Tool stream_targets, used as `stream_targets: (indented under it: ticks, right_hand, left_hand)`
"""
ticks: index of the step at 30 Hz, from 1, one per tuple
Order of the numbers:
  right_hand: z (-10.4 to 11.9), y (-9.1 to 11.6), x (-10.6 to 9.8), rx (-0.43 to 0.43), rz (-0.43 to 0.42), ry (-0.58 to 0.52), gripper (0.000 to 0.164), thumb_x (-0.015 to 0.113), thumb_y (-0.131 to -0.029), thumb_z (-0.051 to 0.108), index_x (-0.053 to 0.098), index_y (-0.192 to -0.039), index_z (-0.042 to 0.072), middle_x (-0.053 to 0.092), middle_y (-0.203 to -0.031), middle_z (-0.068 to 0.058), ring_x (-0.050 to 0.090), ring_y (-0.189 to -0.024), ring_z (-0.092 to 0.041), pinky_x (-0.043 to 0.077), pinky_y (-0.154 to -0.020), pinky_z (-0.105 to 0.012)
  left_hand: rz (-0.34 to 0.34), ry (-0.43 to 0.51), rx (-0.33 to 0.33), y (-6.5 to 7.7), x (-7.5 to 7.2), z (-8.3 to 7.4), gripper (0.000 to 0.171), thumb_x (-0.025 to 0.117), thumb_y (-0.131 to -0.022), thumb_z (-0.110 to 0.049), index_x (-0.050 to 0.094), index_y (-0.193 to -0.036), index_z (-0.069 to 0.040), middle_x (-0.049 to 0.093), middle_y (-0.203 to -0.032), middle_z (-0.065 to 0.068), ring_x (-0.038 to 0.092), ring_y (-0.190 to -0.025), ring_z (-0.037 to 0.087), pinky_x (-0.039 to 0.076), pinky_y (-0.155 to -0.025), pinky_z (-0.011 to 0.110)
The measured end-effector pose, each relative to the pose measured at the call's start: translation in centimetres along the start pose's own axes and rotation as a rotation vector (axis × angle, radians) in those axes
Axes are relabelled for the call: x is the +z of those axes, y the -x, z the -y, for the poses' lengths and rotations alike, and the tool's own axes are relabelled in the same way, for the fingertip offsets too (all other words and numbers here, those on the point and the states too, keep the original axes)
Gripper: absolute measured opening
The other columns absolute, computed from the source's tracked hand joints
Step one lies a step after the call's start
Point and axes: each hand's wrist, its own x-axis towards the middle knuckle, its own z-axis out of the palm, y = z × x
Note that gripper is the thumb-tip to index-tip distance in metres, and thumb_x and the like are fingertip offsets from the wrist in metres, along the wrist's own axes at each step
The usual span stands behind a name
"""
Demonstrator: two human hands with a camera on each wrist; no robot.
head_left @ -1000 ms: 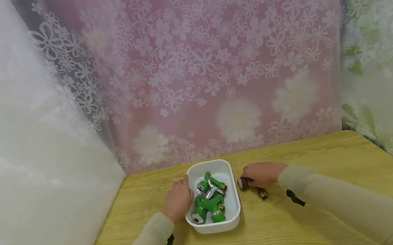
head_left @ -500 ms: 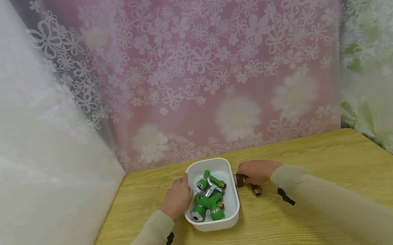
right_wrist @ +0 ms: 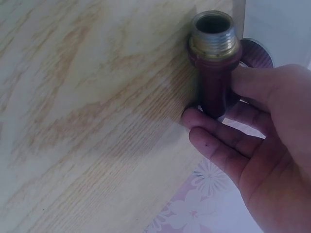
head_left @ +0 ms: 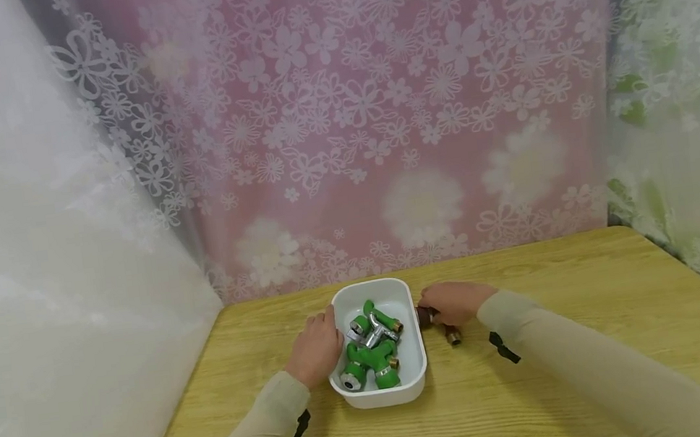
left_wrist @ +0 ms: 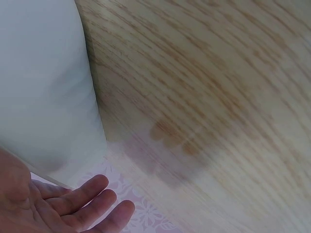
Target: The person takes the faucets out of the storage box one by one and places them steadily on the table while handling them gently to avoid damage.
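Note:
A white plastic box point(head_left: 388, 397) stands on the table with several green taps point(head_left: 388, 377) and a chrome tap point(head_left: 377, 332) piled in it. My left hand point(head_left: 315, 349) rests against its left rim. In the left wrist view, the left fingers point(left_wrist: 90, 196) extend loosely at the far end of the box wall point(left_wrist: 43, 87). My right hand point(head_left: 458, 301) holds a dark red-brown tap point(head_left: 452, 331) right beside the box's right wall. In the right wrist view, thumb and fingers pinch its body point(right_wrist: 214, 90), and the threaded metal end point(right_wrist: 214, 39) faces the camera. My palm side hides part of it.
The wooden table point(head_left: 528, 277) extends around the box. A pink flowered curtain point(head_left: 403, 117) hangs behind the far edge, a white sheet point(head_left: 56, 284) stands at the left and a green-flowered curtain point(head_left: 683, 156) at the right.
My right hand has slid left with the red-brown tap, from a small gap to right beside the box. The left hand has stayed at the box's left rim.

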Motion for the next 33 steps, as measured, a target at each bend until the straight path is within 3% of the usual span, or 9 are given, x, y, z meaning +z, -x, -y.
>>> stream_targets:
  ticks: [8,14,21,26,33]
  right_hand:
    - [-0.8,-0.3,0.3,-0.026,0.006,-0.047,0.029,0.069,-0.096,0.02,0.069,-0.124,0.015,0.066,-0.111,-0.001,0.06,-0.1,-0.015,0.051,-0.084,-0.038]
    - [-1.1,-0.4,0.5,-0.034,-0.009,-0.036,0.035,0.07,-0.094,0.023,0.066,-0.129,0.015,0.066,-0.118,-0.003,0.061,-0.102,-0.015,0.053,-0.087,-0.038]
    - [-0.4,0.8,-0.5,0.008,-0.042,0.028,0.048,0.071,-0.093,0.029,0.062,-0.136,0.009,0.062,-0.135,-0.015,0.061,-0.121,-0.034,0.051,-0.101,-0.053]
    - [0.2,1.9,-2.0,-0.001,-0.106,0.097,0.038,0.07,-0.093,0.027,0.068,-0.128,0.011,0.066,-0.127,-0.012,0.066,-0.109,-0.03,0.057,-0.089,-0.05]
    - [1.3,2.7,-3.9,-0.102,-0.177,0.163,0.033,0.072,-0.091,0.027,0.071,-0.122,0.015,0.069,-0.117,-0.006,0.068,-0.093,-0.02,0.058,-0.074,-0.041]
  left_hand:
    - [0.022,-0.011,-0.005,-0.1,-0.4,-0.2,0.054,0.047,-0.105,-0.021,0.036,-0.151,0.005,0.059,-0.133,0.024,0.056,-0.125,0.038,0.054,-0.098,0.051]
    - [0.001,-0.034,0.005,-0.1,-0.4,-0.2,0.053,0.049,-0.104,-0.02,0.039,-0.149,0.006,0.061,-0.13,0.024,0.057,-0.123,0.038,0.055,-0.097,0.051]
    - [-0.007,-0.034,0.002,-0.2,-0.3,0.0,0.051,0.048,-0.104,-0.02,0.04,-0.148,0.005,0.062,-0.129,0.024,0.058,-0.121,0.038,0.056,-0.094,0.052]
    - [-0.001,-0.038,-0.004,-0.3,-0.1,0.0,0.051,0.049,-0.104,-0.02,0.04,-0.148,0.004,0.062,-0.129,0.023,0.058,-0.121,0.038,0.056,-0.092,0.052]
    - [-0.003,-0.045,0.004,-0.2,-0.2,0.2,0.051,0.049,-0.104,-0.019,0.04,-0.148,0.005,0.062,-0.128,0.024,0.059,-0.12,0.038,0.056,-0.092,0.051]
